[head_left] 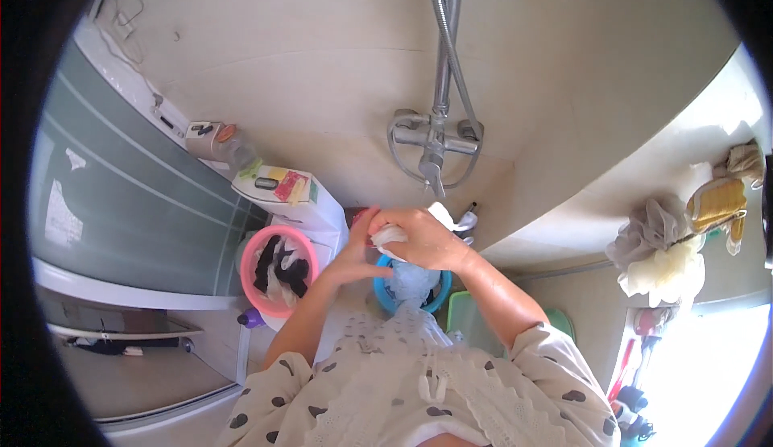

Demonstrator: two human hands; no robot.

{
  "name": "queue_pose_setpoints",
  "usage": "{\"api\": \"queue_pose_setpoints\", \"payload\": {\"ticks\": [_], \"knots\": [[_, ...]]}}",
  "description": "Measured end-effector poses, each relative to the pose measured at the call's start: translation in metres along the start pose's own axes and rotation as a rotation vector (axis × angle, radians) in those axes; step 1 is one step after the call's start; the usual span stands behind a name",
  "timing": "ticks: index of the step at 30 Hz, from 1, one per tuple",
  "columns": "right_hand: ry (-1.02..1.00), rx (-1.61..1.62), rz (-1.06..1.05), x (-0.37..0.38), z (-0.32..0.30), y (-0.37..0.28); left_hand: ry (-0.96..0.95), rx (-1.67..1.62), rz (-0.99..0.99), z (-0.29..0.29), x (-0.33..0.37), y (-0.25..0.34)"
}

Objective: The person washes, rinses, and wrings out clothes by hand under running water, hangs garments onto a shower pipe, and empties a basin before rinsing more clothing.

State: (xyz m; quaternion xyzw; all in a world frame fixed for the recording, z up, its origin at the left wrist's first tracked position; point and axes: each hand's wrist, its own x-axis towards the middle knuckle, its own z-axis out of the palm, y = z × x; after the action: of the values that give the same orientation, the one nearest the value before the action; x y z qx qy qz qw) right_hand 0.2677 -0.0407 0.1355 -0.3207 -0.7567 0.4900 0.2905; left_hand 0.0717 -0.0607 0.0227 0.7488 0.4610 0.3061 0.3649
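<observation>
Head: cloth [389, 237] partly behind right hand [427, 238]

- Whitish top [394, 395] scattered with irregular dark spots
- Loose, short left sleeve [270, 391] and right sleeve [555, 370], both in the same spotted fabric
- Scallop-edged lace trim [515, 403] down the front
- White tie [432, 386] at the centre
- Bare forearms [506, 294]

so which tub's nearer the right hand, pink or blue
The blue tub, just below the right hand in view; the pink tub stands farther left.
</observation>
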Motion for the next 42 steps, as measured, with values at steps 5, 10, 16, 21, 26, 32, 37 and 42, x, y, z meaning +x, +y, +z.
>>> {"api": "queue_pose_setpoints", "payload": {"ticks": [5, 10, 16, 21, 26, 32, 37, 42], "knots": [[0.108, 0.201, -0.052, 0.006, -0.031, -0.011, -0.022, -0.597, -0.298, 0.029, 0.018, 0.014], [0.6, 0.02, -0.168, -0.004, -0.081, 0.01, -0.056, -0.747, -0.242, -0.038, 0.047, 0.034], [1.041, -0.306, -0.179, 0.013, -0.101, 0.017, 0.185, -0.39, 0.107, -0.095, 0.142, 0.106], [1.205, -0.632, -0.205, 0.025, -0.112, 0.075, 0.233, 0.241, 0.316, -0.059, 0.208, 0.082], [1.161, -0.845, -0.14, -0.011, -0.042, 0.128, 0.529, 0.24, 0.27, -0.02, 0.134, 0.017], [0.514, -0.386, 0.374, -0.095, 0.067, 0.269, 0.407, -0.078, -0.298, 0.06, -0.066, -0.125], [-0.067, -0.256, 0.742, -0.124, 0.138, 0.357, 0.448, -0.36, -0.813, 0.097, -0.166, -0.171], [-0.368, -0.399, 0.895, -0.139, 0.19, 0.451, 0.46, -0.76, -1.099, 0.155, -0.195, -0.205]]}}
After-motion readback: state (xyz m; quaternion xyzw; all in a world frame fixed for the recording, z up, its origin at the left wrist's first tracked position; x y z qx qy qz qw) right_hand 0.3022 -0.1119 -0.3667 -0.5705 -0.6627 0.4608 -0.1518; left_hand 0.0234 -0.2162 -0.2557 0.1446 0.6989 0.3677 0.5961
